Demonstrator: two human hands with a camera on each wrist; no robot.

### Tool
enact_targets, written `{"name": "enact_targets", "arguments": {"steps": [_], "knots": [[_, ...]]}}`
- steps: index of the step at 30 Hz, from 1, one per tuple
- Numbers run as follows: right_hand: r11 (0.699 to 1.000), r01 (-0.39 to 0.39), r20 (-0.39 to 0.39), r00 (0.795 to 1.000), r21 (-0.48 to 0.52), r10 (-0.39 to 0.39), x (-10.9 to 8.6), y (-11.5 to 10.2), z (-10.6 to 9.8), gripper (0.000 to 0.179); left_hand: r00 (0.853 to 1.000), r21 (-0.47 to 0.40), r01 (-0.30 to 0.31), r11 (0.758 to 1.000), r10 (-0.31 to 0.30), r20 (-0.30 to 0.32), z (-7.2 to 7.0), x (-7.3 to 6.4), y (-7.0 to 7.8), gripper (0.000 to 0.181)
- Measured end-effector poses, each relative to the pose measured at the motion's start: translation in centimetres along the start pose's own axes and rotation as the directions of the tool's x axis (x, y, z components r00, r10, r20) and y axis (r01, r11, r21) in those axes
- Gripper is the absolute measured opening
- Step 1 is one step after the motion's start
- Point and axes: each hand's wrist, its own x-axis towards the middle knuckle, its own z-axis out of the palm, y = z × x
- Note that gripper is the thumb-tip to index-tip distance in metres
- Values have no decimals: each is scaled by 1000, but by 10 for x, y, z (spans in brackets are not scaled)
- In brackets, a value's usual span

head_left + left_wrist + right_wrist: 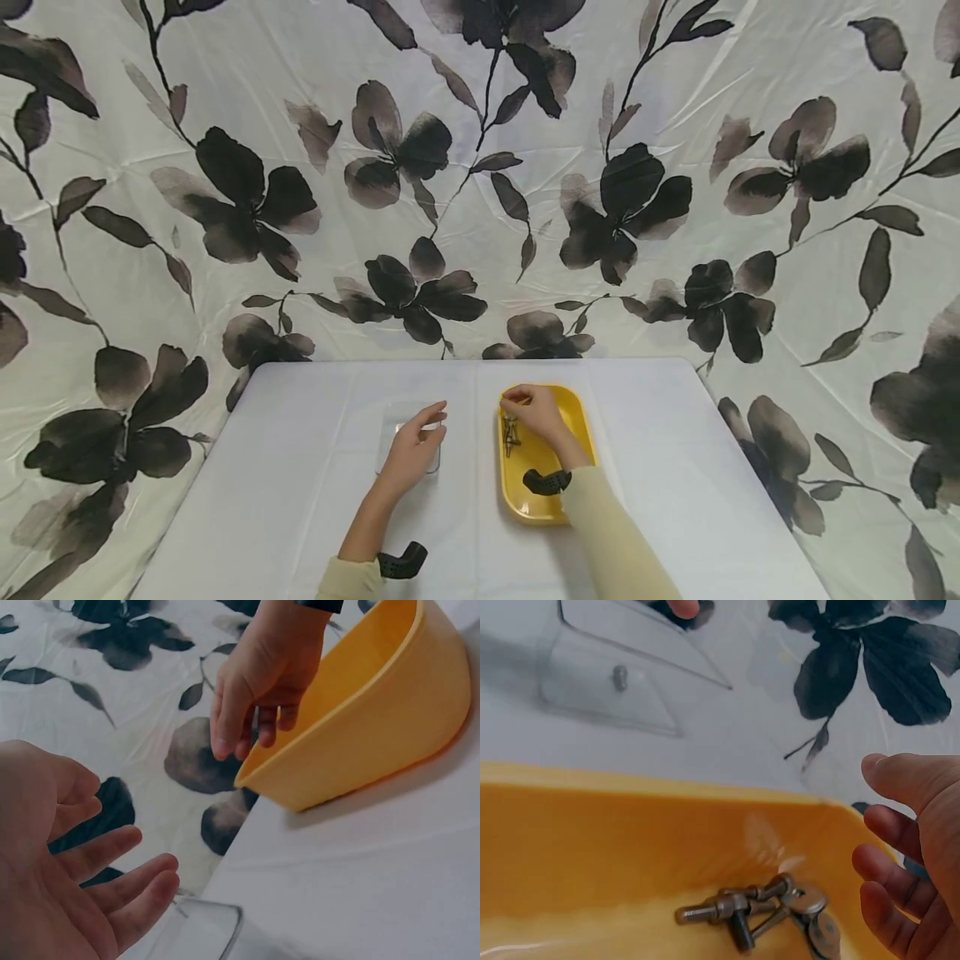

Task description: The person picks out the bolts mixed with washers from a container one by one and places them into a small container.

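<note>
A clear plastic box (641, 697) stands on the white table, with one small metal piece (620, 678) inside. Over it in the head view is my left hand (411, 450), fingers spread and relaxed, holding nothing. In the yellow tray (592, 847), several metal bolts (720, 909) and round washers (808, 899) lie piled at one end. My right hand (536, 412) hovers above that end of the tray, near the far rim. Its fingers (889, 862) are loosely bent and apart from the thumb, with nothing between them in the right wrist view.
The white table (285, 500) extends on both sides of the tray and box. Behind it hangs a white cloth (517, 225) with dark flowers. A black wrist strap (547, 482) sits on the right arm, another strap (402, 561) on the left.
</note>
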Motion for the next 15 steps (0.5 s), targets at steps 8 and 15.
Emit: {"name": "enact_targets", "arguments": {"steps": [8,15], "knots": [[999,-47,-15,999,-8,47,-7,21,-2,16,998,65,29,997,-33,52,28,2,-3,45],[989,-142,-26,989,34,143,-14,32,0,18,988,34,92,995,-95,120,49,2,-9,50]]}}
